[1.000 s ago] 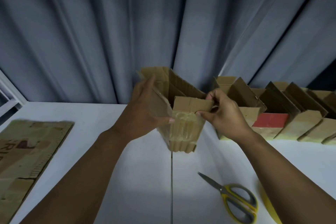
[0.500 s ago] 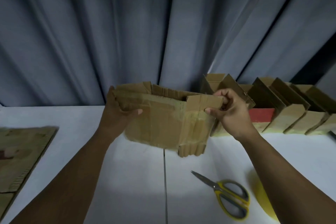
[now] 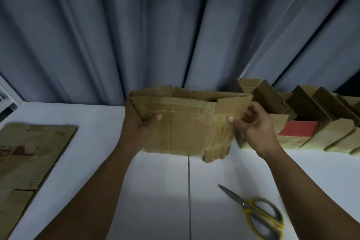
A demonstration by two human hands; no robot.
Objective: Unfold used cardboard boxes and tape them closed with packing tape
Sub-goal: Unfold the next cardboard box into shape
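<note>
Yellow-handled steel scissors (image 3: 244,204) lie shut on the white table (image 3: 155,191), nearer the camera than the worn brown cardboard box (image 3: 185,128) and to its right. A flattened brown cardboard sheet with red printing (image 3: 29,158) lies flat on the table, well to the left of the box.

Two bare forearms reach up from the lower edge to the box, which stands partly unfolded between the hands with its long, tape-streaked face toward the camera. The left hand (image 3: 136,122) grips the box's left end, the thumb pressed on the near face and the fingers wrapped behind. The right hand (image 3: 255,126) pinches the box's right corner, the thumb on the near face just below an upright flap and the fingers curled behind it. The top flaps stand open. Whether the box's lower edge rests on the table cannot be told.

Behind the box and to its right, a row of open brown cardboard boxes (image 3: 329,134), one showing a red panel (image 3: 298,130), stands along the table's far edge. A pleated grey-blue curtain (image 3: 175,25) hangs behind the box.
</note>
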